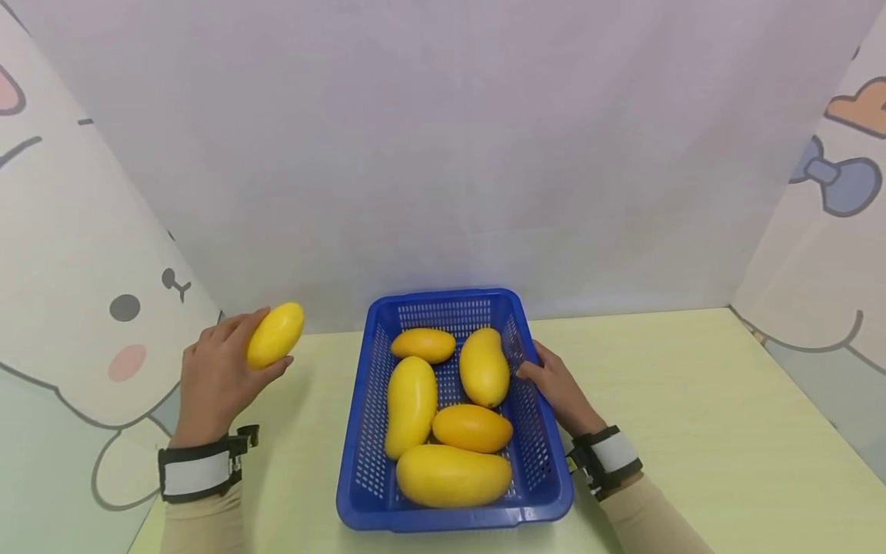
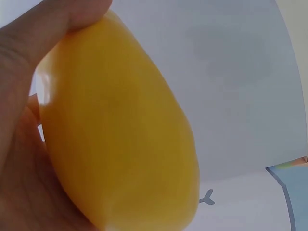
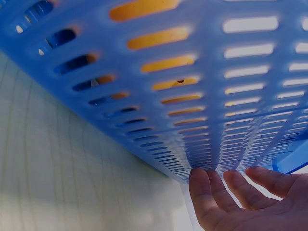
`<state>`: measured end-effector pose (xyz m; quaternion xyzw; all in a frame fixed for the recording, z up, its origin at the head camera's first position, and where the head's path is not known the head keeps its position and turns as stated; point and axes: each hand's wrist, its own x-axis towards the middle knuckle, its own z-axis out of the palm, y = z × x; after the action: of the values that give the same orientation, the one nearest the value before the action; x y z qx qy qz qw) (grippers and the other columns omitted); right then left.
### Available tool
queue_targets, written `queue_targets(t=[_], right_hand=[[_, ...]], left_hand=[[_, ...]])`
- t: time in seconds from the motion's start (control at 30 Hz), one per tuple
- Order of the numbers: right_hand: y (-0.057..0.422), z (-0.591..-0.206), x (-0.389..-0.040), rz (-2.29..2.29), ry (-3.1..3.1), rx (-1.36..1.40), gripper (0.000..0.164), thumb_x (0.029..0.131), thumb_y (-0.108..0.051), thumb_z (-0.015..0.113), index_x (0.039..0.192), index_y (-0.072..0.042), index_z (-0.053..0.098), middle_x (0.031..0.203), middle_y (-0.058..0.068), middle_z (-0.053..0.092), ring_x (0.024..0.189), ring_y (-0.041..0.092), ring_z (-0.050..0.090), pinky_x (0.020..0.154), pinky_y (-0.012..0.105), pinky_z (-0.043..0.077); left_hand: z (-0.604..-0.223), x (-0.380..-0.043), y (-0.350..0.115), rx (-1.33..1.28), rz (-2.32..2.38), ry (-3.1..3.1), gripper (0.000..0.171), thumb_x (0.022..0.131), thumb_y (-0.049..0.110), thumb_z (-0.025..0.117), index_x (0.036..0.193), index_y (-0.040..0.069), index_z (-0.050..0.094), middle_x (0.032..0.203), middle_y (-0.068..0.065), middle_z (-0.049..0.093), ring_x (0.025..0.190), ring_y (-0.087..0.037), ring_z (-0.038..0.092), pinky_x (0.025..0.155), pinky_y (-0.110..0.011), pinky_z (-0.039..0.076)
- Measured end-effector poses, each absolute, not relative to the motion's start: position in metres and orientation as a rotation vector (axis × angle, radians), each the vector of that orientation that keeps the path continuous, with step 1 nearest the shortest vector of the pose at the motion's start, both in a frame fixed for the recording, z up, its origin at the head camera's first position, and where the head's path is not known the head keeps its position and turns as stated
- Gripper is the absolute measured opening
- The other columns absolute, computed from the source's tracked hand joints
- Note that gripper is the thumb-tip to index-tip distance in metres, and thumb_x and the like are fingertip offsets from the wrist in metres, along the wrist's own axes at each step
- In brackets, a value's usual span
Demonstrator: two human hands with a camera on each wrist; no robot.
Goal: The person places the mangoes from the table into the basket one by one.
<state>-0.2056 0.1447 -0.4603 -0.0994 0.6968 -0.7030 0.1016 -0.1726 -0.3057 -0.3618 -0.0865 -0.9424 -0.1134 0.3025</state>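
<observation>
My left hand (image 1: 218,373) holds a yellow mango (image 1: 275,335) up in the air, left of the basket. In the left wrist view the mango (image 2: 120,130) fills much of the picture, with the thumb and palm against its side. My right hand (image 1: 562,391) grips the right side of a blue plastic basket (image 1: 351,462), thumb over the rim. From the right wrist view, the fingertips (image 3: 199,180) press on the basket's slotted outer wall (image 3: 207,115). Several mangoes lie inside the basket, among them a large one (image 1: 453,477) at the near end and a smaller one (image 1: 424,345) at the far end.
The basket stands on a pale yellow-green table (image 1: 692,408). A plain whitish wall (image 1: 471,177) rises behind the table. Side panels with cartoon drawings flank it, one at left (image 1: 76,254) and one at right (image 1: 824,254).
</observation>
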Motion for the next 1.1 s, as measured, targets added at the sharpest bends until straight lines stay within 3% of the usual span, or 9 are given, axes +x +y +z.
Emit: queue_targets(t=[1.1], right_hand=[[0.145, -0.459, -0.204, -2.076, 2.067, -0.303, 0.058, 0.087, -0.011, 0.045, 0.143, -0.014, 0.03, 0.127, 0.019, 0.046, 0.094, 0.038, 0.058, 0.071, 0.051, 0.05]], left_hand=[[-0.345, -0.164, -0.278, -0.376, -0.308, -2.399, 0.079, 0.062, 0.038, 0.081, 0.133, 0.02, 0.05, 0.12, -0.014, 0.055, 0.107, -0.037, 0.047, 0.081, -0.059, 0.034]])
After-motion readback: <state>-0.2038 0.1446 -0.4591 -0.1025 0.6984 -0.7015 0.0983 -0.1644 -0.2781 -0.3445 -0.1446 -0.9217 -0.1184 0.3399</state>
